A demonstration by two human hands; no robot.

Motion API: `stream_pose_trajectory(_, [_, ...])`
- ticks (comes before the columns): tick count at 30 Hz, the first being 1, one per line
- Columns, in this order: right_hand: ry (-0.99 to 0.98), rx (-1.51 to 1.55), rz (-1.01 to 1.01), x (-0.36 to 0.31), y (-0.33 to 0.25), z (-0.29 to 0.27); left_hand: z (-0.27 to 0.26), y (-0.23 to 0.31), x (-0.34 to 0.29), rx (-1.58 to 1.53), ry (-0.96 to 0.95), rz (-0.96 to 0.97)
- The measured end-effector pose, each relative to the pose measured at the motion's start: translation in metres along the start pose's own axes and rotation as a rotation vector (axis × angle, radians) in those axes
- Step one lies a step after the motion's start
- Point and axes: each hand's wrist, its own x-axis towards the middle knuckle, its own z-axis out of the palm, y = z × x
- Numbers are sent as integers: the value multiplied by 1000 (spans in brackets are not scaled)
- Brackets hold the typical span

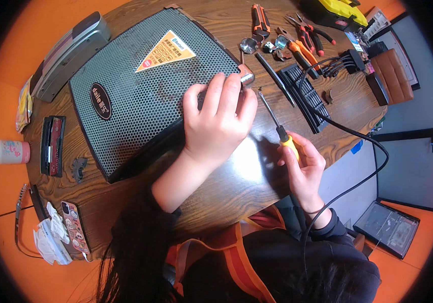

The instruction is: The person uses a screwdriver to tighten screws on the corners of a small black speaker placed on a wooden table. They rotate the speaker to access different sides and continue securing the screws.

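A large speaker (125, 101) with a grey perforated grille lies on the wooden table, a triangular label (165, 53) stuck to its front. My left hand (219, 113) rests over its near right corner, fingers bent and gripping the edge; the fingertips are partly hidden. Just beyond those fingers shows a shiny metal corner piece (247, 79). In my right hand (305, 164) is a screwdriver (288, 144), held by its yellow and black handle. Its shaft slants up and left, the tip apart from the speaker, close to the metal corner piece.
Loose metal corner pieces (249, 45), a utility knife (260, 20), pliers (305, 53) and a black slotted panel (305, 96) lie at the far right. A black cable (368, 136) loops past my right arm. Left stand a grey device (70, 55), a cup (8, 151) and a phone (75, 227).
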Motion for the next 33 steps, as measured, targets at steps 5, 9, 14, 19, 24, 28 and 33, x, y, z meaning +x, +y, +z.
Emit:
stream_pose_trajectory(5, [3, -3, -7, 1, 3, -3, 2, -1, 4, 28, 28, 70])
stream_pose_trajectory(9, [-10, 7, -3, 2, 5, -6, 4, 0, 4, 72, 69, 125])
stream_pose_trajectory(14, [-7, 14, -12, 3, 8, -8, 4, -3, -1, 79, 33, 148])
stream_pose_trajectory(19, [-5, 56, -41, 3, 10, -8, 7, -7, -3, 58, 117, 207])
stream_pose_trajectory(24, [24, 91, -96, 2, 9, -11, 8, 1, -5, -237, 49, 262])
stream_pose_trajectory(28, [-1, 9, -131, 0, 4, -16, 6, -2, -8, -448, -1, 164])
stream_pose_trajectory(33, [-11, -405, -390, 6, 3, -26, 6, 0, -11, -482, 7, 119])
